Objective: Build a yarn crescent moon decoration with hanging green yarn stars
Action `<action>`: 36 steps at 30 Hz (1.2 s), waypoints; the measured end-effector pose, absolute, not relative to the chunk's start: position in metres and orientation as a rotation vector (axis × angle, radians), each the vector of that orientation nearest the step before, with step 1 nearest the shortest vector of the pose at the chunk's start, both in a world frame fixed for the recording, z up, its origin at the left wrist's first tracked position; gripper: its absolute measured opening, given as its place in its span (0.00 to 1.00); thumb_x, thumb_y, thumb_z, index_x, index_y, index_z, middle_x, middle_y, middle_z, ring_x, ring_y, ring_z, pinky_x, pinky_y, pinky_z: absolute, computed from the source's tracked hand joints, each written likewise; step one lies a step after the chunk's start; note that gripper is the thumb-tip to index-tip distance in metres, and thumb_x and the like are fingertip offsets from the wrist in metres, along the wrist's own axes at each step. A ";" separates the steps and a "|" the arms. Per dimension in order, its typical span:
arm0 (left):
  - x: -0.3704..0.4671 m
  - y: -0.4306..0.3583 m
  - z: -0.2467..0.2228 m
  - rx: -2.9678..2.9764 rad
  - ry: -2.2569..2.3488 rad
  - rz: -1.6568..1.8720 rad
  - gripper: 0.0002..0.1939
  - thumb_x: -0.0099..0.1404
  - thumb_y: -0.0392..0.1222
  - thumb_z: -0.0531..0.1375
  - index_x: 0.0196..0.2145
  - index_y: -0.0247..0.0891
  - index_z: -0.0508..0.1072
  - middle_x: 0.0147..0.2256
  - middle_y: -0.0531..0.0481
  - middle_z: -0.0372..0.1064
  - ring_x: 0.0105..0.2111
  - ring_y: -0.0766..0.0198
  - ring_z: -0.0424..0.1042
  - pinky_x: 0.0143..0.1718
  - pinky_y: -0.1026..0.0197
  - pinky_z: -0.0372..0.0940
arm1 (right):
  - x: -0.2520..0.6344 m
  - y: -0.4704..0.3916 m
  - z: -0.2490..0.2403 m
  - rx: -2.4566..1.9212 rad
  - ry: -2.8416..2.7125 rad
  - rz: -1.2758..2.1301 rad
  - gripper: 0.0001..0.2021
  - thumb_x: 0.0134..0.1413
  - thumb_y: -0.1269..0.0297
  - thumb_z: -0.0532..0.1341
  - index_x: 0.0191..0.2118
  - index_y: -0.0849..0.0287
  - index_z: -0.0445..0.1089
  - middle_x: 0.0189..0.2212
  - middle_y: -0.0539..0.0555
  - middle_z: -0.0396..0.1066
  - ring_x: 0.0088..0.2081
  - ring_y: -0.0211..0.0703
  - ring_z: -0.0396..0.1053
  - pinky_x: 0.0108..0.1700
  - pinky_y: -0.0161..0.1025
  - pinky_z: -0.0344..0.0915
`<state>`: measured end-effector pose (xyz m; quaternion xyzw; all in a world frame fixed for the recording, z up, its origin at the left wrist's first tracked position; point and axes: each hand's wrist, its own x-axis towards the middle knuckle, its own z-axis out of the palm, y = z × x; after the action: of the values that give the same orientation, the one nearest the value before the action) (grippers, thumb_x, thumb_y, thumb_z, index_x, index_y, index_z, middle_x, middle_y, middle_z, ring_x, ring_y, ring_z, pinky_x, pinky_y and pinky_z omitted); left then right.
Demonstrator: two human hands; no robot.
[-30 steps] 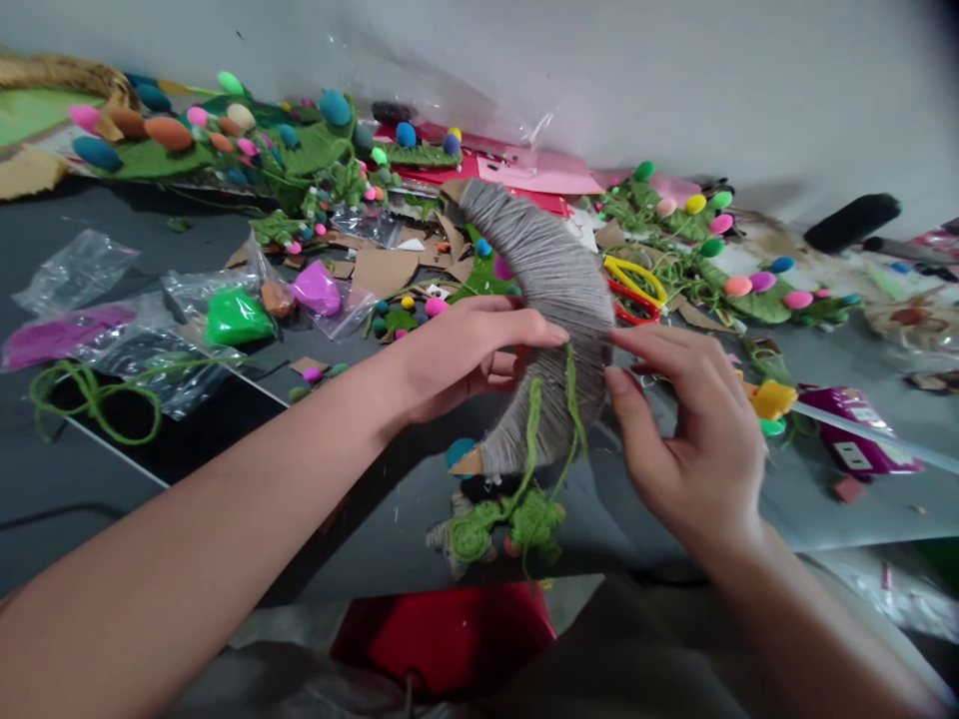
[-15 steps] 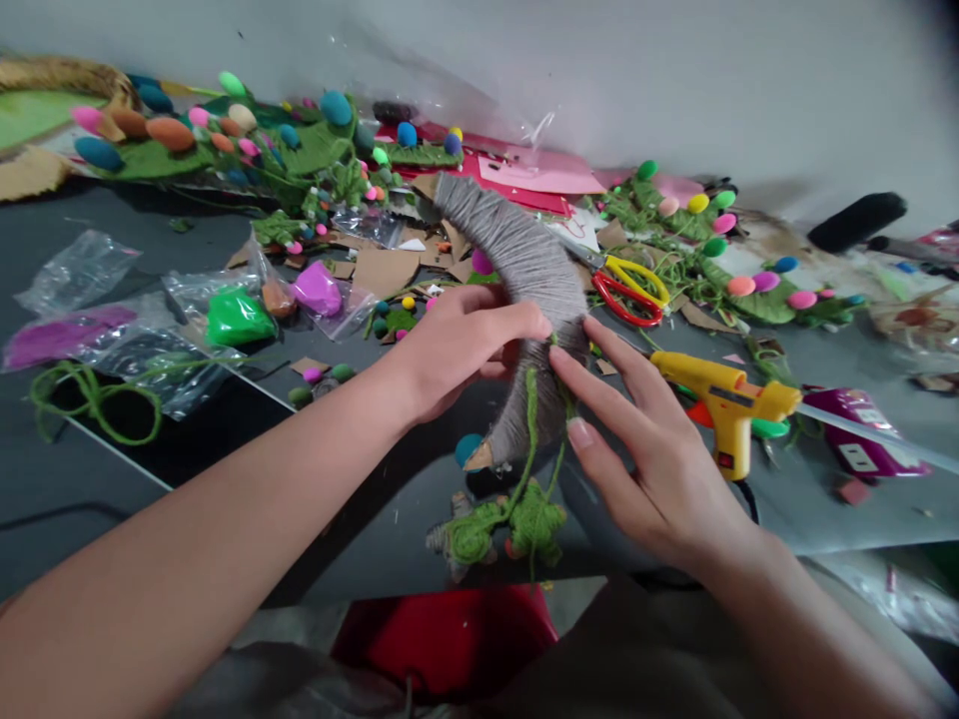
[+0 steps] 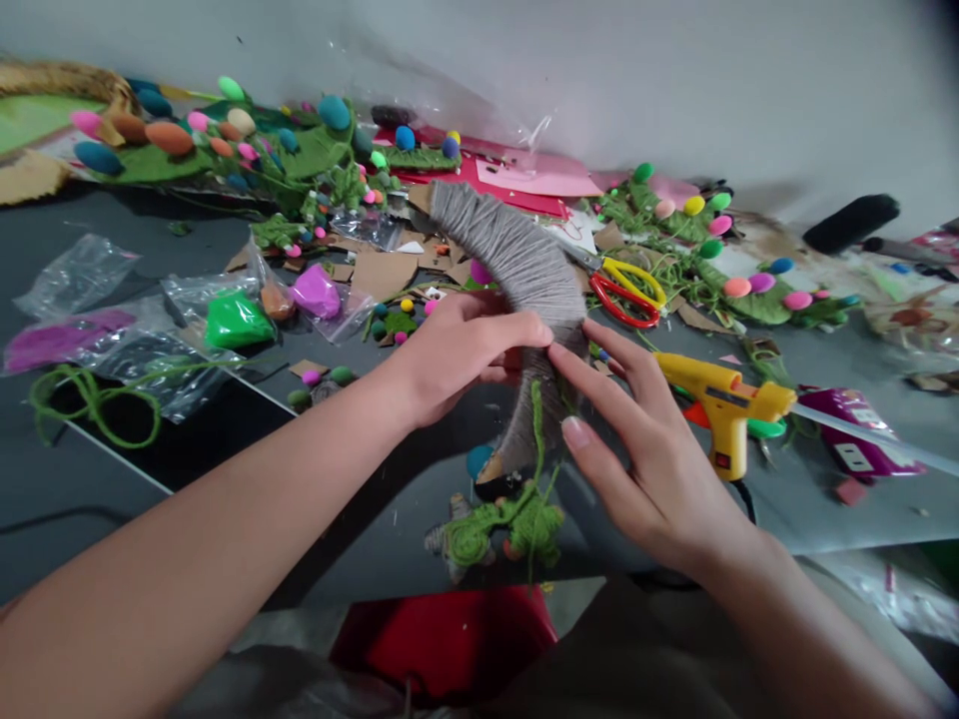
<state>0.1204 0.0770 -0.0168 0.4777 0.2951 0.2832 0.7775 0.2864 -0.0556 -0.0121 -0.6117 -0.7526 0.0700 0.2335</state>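
A cardboard crescent [image 3: 535, 265] wrapped in grey yarn stands tilted over the table, its bare cardboard tips showing at both ends. My left hand [image 3: 469, 350] grips its middle, thumb on the near face and fingers behind. The fingertips of my right hand [image 3: 644, 439] rest against the crescent's right edge, fingers stretched and thumb apart. A strand of green yarn [image 3: 537, 429] runs up in front of the lower part. Below lie green yarn pieces [image 3: 535, 529] beside a small grey-wrapped star shape [image 3: 455, 539]. A blue ball [image 3: 479, 460] peeks out behind the lower tip.
Right of my hands are a yellow glue gun [image 3: 726, 404], red-and-yellow scissors [image 3: 627, 290] and a purple packet [image 3: 858, 429]. Bags of clay [image 3: 238, 320] and a loop of green yarn [image 3: 94, 404] lie left. Cardboard scraps [image 3: 384, 272] and decorated green leaves [image 3: 161, 160] fill the back.
The crescent has turned slightly, its lower tip shifting right and down. My right thumb has moved a little left. My left hand keeps its grip.
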 end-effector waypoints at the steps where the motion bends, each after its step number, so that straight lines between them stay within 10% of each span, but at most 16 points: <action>1: 0.120 0.077 -0.017 1.028 0.630 0.608 0.05 0.58 0.37 0.66 0.35 0.37 0.78 0.35 0.52 0.76 0.34 0.68 0.75 0.32 0.68 0.66 | 0.287 -0.056 -0.012 -1.681 -2.059 0.196 0.28 0.67 0.59 0.56 0.70 0.48 0.58 0.72 0.60 0.48 0.72 0.59 0.51 0.67 0.63 0.58; 21: 0.120 0.076 -0.011 0.892 0.619 0.649 0.04 0.58 0.33 0.67 0.28 0.35 0.74 0.25 0.55 0.68 0.24 0.73 0.68 0.27 0.69 0.62 | 0.293 -0.057 -0.007 -1.608 -2.153 0.209 0.28 0.67 0.61 0.56 0.71 0.49 0.57 0.75 0.57 0.40 0.74 0.59 0.45 0.70 0.62 0.53; 27: 0.121 0.078 -0.016 0.946 0.613 0.673 0.14 0.57 0.37 0.68 0.20 0.36 0.67 0.18 0.58 0.55 0.19 0.74 0.56 0.24 0.67 0.58 | 0.298 -0.058 -0.005 -1.541 -2.139 0.357 0.38 0.67 0.61 0.56 0.76 0.46 0.37 0.76 0.51 0.40 0.75 0.56 0.41 0.73 0.59 0.49; 36: 0.120 0.077 -0.013 0.935 0.630 0.661 0.11 0.56 0.36 0.69 0.23 0.35 0.71 0.21 0.57 0.61 0.21 0.74 0.60 0.25 0.67 0.58 | 0.300 -0.060 -0.005 -1.546 -2.187 0.294 0.30 0.67 0.60 0.56 0.72 0.50 0.55 0.76 0.55 0.37 0.75 0.60 0.40 0.72 0.63 0.50</action>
<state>0.1200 0.0772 -0.0125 0.4349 0.2930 0.3075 0.7940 0.2997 -0.0604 -0.0051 -0.5595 -0.7915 0.1063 0.2219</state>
